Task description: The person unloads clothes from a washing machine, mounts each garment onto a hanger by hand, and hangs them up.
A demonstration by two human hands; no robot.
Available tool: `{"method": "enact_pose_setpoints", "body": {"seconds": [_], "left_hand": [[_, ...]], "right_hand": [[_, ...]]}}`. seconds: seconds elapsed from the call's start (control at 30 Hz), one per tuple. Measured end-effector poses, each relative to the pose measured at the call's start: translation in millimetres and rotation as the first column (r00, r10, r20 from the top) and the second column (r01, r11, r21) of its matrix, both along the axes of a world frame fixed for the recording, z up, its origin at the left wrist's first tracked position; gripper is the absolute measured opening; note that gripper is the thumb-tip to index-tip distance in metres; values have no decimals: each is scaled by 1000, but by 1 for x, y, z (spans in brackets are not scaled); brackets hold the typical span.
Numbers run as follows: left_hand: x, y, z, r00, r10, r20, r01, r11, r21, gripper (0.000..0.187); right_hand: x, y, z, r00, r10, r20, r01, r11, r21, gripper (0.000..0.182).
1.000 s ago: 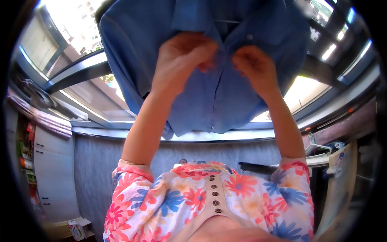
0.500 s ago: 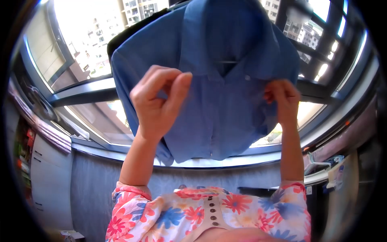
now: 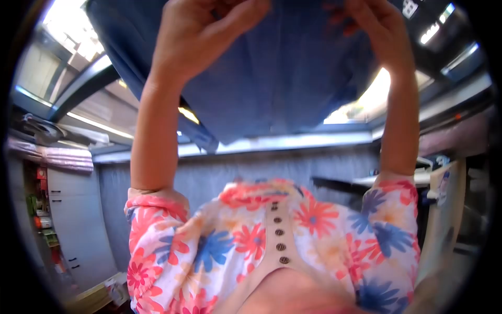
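A blue button-up shirt (image 3: 272,83) hangs in front of me, its upper part cut off by the top of the view. My left hand (image 3: 201,36) is raised before its left side, with thumb and fingers bent together. The fingertips lie at the top edge, so what they pinch, if anything, is hidden. On the other side, my right hand (image 3: 384,31) has its curled fingers at the shirt's cloth, partly blurred and in shadow. The shirt's lower edge and one sleeve hang below my hands.
Windows stand behind the shirt, with a pale sill (image 3: 293,142) below. At left are a white cabinet (image 3: 78,220), shelves of small items and a striped pink cloth (image 3: 68,158). A dark flat object (image 3: 334,184) and hangers are at right.
My view has tilted down, so the shirt and both hands appear higher in the picture. The collar has left the view. Both hands stay near the shirt front.
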State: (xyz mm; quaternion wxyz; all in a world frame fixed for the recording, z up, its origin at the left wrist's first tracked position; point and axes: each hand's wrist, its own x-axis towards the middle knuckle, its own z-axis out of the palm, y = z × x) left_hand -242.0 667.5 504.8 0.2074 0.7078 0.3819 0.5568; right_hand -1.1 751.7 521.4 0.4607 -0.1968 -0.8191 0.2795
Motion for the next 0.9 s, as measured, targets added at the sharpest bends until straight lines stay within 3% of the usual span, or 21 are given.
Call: {"method": "enact_pose_setpoints", "body": {"seconds": [0.03,0.07,0.1,0.13,0.2,0.23,0.3,0.33,0.37,0.4,0.43,0.47,0.57,0.6,0.63,0.67,0.73,0.77,0.8,0.9], "left_hand": [[-11,-9,-22,999,-49,14,51,980,-194,13],[-25,-15,-41,995,-98,35,104,927,-360,16],[-45,-13,-75,968,-147,-205,43,897,-441,19],[-67,-11,-120,882,-205,-424,-35,869,-493,21],[-100,-18,-194,937,-210,-278,-98,605,-790,23],[-121,-23,-225,897,-216,-387,-197,589,-784,23],[-138,-33,-243,780,-255,-571,-387,520,-761,25],[-162,-38,-269,770,-156,-618,-484,489,-726,30],[-185,-44,-299,746,-60,-663,-575,443,-688,36],[-191,-47,-310,757,113,-644,-604,496,-623,38],[-156,-51,-273,696,212,-686,-646,603,-469,35],[-143,-50,-272,771,228,-595,-591,604,-534,33],[-159,-58,-305,891,378,-250,-449,658,-605,26],[-163,-66,-306,889,446,-100,-413,688,-597,25],[-164,-74,-308,865,499,54,-377,716,-587,25],[-164,-76,-315,830,523,-194,-531,631,-566,22],[-141,-73,-314,768,529,-361,-640,617,-457,20],[-135,-71,-311,723,531,-441,-687,613,-389,19],[-136,-73,-307,755,504,-419,-656,561,-505,21],[-146,-72,-334,830,522,-197,-530,627,-571,26]], "right_hand": [[8,-2,-17,999,-7,43,8,1000,-6,24],[23,-1,-47,988,-22,155,56,974,-221,26],[39,3,-84,964,-10,266,121,907,-404,28],[50,6,-125,923,1,386,193,864,-465,27],[66,13,-187,754,41,655,399,765,-507,25],[73,20,-209,618,70,783,519,712,-473,24],[100,39,-265,696,-16,718,477,757,-446,26],[115,53,-298,750,-126,649,365,897,-248,27],[108,48,-291,754,-114,647,376,883,-282,27],[88,35,-272,757,-96,647,387,863,-324,27],[78,24,-265,759,-76,647,397,841,-367,27],[80,33,-284,696,-162,700,470,840,-273,26],[116,48,-312,796,-274,540,459,854,-243,25],[121,35,-294,650,-444,617,663,728,-174,22],[127,35,-293,633,-496,595,679,725,-118,21],[121,29,-304,670,-465,578,622,778,-95,21],[91,6,-301,689,-387,613,516,855,-40,23],[87,5,-300,684,-399,611,590,795,-141,23],[93,9,-305,677,-417,607,616,773,-155,24],[100,10,-310,703,-427,569,623,756,-203,28]]}}
